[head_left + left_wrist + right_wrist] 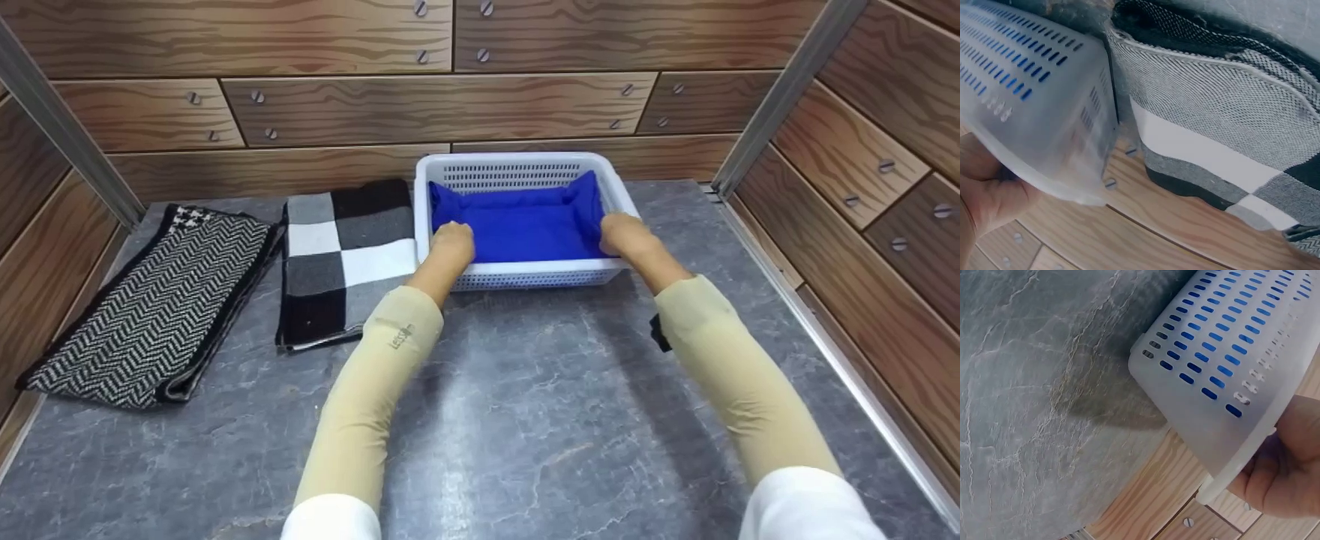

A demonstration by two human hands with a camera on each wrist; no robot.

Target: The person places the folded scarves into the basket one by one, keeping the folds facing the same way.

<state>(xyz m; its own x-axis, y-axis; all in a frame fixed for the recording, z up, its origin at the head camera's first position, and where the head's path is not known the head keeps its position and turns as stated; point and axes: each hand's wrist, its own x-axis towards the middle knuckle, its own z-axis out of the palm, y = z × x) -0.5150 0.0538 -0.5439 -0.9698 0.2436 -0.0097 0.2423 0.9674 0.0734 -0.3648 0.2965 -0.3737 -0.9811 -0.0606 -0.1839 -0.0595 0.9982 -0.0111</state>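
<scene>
While blue cloth (pixel 525 229) lines basket (pixel 540 265), I seemingly pinch it near front corners, left hand (pixel 452 244) and right hand (pixel 628 234), fingers curled, presumably keeping it spread.

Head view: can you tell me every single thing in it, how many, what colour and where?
Basket: 1, white, against the back wall
Cloth: 1, blue, inside the basket
Check scarf: 1, black, grey and white, left of the basket
Zigzag scarf: 1, black and white, far left
Table: 1, grey, underneath
Walls: 3, brown, back and sides
Screws: many, grey, on the walls
Posts: 2, grey, back corners
Band: 1, black, by the right wrist
Arm covers: 2, pale yellow, forearms
White sleeves: 2, white, bottom edge
Left hand, right hand: 2, bare, gripping the basket
</scene>
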